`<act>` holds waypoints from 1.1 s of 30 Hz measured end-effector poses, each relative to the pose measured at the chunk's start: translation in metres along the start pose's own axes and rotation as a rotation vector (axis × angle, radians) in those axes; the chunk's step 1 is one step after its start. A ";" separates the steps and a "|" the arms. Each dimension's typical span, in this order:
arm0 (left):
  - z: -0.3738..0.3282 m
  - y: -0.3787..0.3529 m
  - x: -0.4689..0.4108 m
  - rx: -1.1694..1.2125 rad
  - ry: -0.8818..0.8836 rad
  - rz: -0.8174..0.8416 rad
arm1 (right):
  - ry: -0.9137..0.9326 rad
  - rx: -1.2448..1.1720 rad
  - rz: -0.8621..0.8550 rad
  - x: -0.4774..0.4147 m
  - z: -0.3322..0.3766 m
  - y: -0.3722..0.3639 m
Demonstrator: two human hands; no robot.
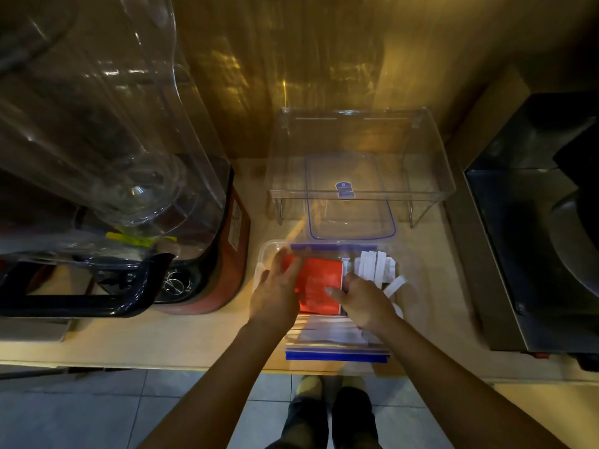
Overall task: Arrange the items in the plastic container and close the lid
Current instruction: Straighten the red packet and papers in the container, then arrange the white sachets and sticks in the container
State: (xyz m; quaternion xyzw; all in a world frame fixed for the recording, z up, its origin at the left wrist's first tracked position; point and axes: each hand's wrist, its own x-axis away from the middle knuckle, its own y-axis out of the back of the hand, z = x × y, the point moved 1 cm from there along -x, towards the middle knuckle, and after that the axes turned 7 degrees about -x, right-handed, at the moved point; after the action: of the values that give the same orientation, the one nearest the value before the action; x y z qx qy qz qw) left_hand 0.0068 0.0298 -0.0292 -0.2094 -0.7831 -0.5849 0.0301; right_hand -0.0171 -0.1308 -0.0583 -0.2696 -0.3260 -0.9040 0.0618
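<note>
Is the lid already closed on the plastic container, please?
No, the lid lies apart on the counter behind the open plastic container, while both hands are inside among the packets.

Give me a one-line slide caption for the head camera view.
Both hands, left and right, arrange red packets and white sachets inside the open plastic container; its lid lies behind.

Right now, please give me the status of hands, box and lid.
Left hand and right hand both on red packet inside box. Lid off, lying behind. Nothing blocking.
</note>
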 end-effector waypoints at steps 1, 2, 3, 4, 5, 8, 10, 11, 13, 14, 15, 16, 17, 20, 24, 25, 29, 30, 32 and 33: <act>0.000 0.000 0.000 -0.089 -0.023 -0.003 | 0.002 0.007 -0.001 0.000 0.000 0.000; 0.001 0.000 0.000 -0.154 -0.035 0.005 | 0.006 0.011 -0.001 0.000 0.001 0.000; 0.001 -0.002 0.001 -0.200 -0.040 0.016 | 0.009 0.015 0.000 0.001 0.001 0.001; 0.002 -0.003 0.002 -0.235 -0.046 0.019 | 0.011 0.017 0.001 0.001 0.001 0.001; 0.003 -0.005 0.004 -0.267 -0.057 0.016 | 0.016 0.015 0.000 0.001 0.002 0.001; 0.007 -0.011 0.006 -0.317 -0.106 -0.025 | 0.056 -0.015 -0.072 0.005 0.001 0.001; 0.010 -0.012 0.005 -0.299 -0.131 -0.037 | 0.098 0.016 -0.231 0.009 0.001 0.005; 0.012 -0.012 0.004 -0.292 -0.138 -0.041 | 0.110 0.045 -0.322 0.012 0.001 0.008; 0.013 -0.013 0.004 -0.282 -0.150 -0.053 | 0.084 0.116 -0.450 0.015 0.002 0.014; 0.013 -0.013 0.004 -0.281 -0.151 -0.054 | 0.048 0.148 -0.472 0.015 0.002 0.016; 0.012 -0.014 0.004 -0.280 -0.150 -0.053 | 0.005 0.158 -0.478 0.015 0.002 0.018; 0.011 -0.014 0.005 -0.279 -0.146 -0.053 | -0.039 0.136 -0.484 0.015 0.002 0.020; 0.011 -0.015 0.005 -0.277 -0.141 -0.056 | -0.082 0.086 -0.489 0.014 0.003 0.021; 0.010 -0.015 0.006 -0.264 -0.132 -0.058 | -0.171 -0.071 -0.481 0.012 0.002 0.019; 0.010 -0.013 0.005 -0.266 -0.139 -0.038 | -0.215 -0.069 -0.392 0.007 0.000 0.019; 0.010 -0.012 0.005 -0.266 -0.137 -0.033 | -0.220 -0.066 -0.413 0.007 0.000 0.020; 0.009 -0.012 0.006 -0.284 -0.138 -0.031 | -0.238 0.021 -0.354 0.001 -0.001 0.019; 0.009 -0.012 0.006 -0.287 -0.139 -0.030 | -0.262 -0.044 -0.316 -0.001 -0.001 0.018; 0.008 -0.011 0.006 -0.280 -0.131 -0.026 | -0.235 -0.193 -0.273 -0.004 -0.004 0.019; 0.008 -0.010 0.006 -0.270 -0.129 -0.027 | -0.175 -0.232 -0.257 -0.003 -0.005 0.020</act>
State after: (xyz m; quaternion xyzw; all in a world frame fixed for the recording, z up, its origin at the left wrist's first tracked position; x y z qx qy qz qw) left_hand -0.0010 0.0365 -0.0388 -0.2381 -0.7003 -0.6706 -0.0566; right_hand -0.0106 -0.1496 -0.0520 -0.3085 -0.2552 -0.9092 -0.1142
